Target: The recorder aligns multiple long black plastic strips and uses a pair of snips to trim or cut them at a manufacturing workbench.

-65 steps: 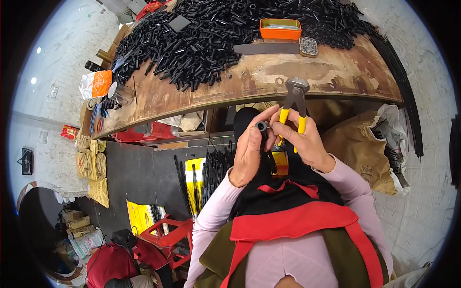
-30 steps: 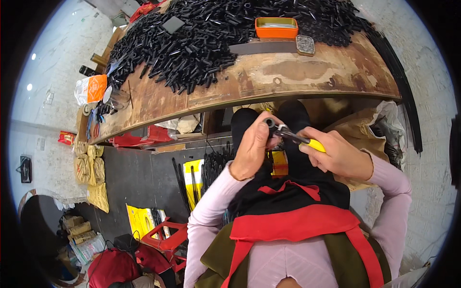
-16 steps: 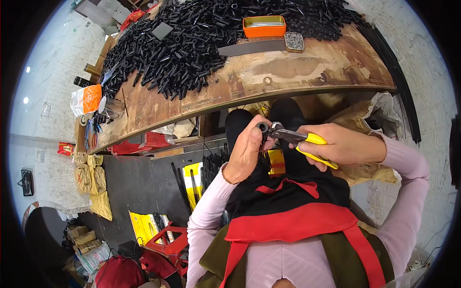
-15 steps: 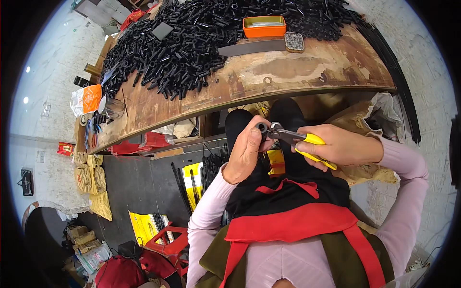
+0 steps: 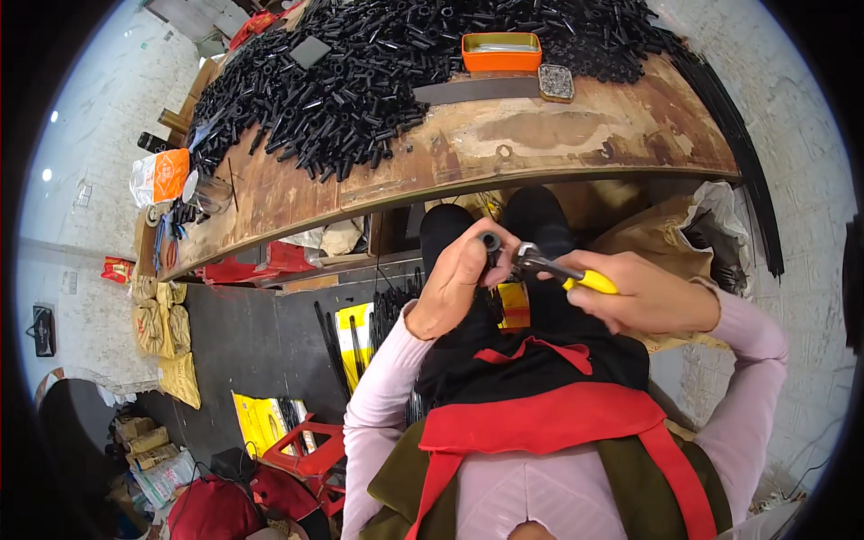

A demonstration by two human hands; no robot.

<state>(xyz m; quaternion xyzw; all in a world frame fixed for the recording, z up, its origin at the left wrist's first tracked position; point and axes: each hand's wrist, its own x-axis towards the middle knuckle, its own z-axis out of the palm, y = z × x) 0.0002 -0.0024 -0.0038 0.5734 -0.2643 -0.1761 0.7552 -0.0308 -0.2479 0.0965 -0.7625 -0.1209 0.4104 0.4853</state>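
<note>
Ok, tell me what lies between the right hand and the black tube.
In the head view: the metal end of the yellow-handled pincers, reaching out from the right hand, then fingers of the left hand beside the black tube.

Black tube (image 5: 491, 252) is sitting in the left hand (image 5: 450, 281), open round end facing up at the camera, body running down behind the fingers. Yellow-handled end-cutting pincers (image 5: 560, 270) are lying across the right hand (image 5: 641, 292), dark metal head pointing left, sitting just beside the tube; contact isn't showing clearly.
</note>
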